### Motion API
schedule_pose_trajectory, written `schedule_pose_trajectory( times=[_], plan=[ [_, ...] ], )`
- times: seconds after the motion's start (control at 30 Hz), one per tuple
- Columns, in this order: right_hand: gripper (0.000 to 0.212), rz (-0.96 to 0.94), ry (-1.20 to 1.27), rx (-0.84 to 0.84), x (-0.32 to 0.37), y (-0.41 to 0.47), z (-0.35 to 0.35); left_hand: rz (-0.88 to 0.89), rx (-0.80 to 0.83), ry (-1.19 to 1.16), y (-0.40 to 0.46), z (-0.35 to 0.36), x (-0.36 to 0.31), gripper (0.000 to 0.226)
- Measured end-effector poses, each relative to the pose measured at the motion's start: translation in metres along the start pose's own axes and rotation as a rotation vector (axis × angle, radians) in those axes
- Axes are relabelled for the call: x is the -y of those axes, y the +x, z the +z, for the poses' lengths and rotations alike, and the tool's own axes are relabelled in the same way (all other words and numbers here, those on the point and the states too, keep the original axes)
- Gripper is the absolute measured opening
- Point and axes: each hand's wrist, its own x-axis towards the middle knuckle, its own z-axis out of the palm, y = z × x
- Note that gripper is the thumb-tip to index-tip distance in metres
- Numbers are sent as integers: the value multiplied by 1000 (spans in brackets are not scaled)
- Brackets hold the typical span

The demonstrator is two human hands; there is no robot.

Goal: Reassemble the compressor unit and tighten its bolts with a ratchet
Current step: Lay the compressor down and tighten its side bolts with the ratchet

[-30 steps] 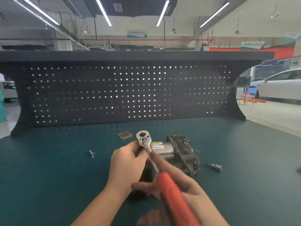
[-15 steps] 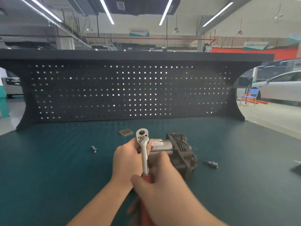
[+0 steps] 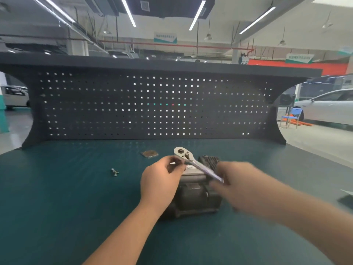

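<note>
While the right hand (image 3: 242, 186) blurs across the right of centre, it grips the ratchet (image 3: 193, 161) by its handle end, fingers apparently wrapped round it, though the smear hides exactly how. Ratchet head sits just above centre frame, over the far end of the compressor unit (image 3: 194, 196), which lies on the green bench (image 3: 66, 197) in the lower middle. Left hand (image 3: 162, 180), fingers curled, pinches at the ratchet head, steadying it on whatever bolt lies beneath; the bolt itself is hidden.

That compressor looks a heavy, rigid lump of cast metal, finned at the far end, unlikely to slide on the mat. Best held by its blocky dark body, not the fins. Ratchet is stiff steel, smooth on the shank, so the handle is the place for leverage.

No containers here. Loose on the bench: a small fitting (image 3: 114, 172) at left of centre, a flat plate (image 3: 150, 153) behind it toward the pegboard (image 3: 95, 108).
</note>
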Motion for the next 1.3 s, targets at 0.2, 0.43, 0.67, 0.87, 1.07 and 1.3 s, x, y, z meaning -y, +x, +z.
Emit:
schedule_pose_trajectory(
  times=[0.2,0.43,0.67,0.87,1.07,1.3],
  plan=[
    [14,23,686,221,49,-19,42,0,-20,7,-3,2,0,20],
    [17,68,23,94,-12,29,-2,156,73,65,-4,-4,0,11],
    [19,-47,-39,-25,16,14,9,58,20,44,-1,-2,3,14],
    [9,128,1017,491,36,0,15,27,23,106,0,-3,0,32],
    [8,-25,-4,211,-5,44,-24,127,87,110,-1,-4,0,6],
    [15,-75,-2,104,27,17,-3,23,33,-37,-3,-3,2,12]
  ],
)
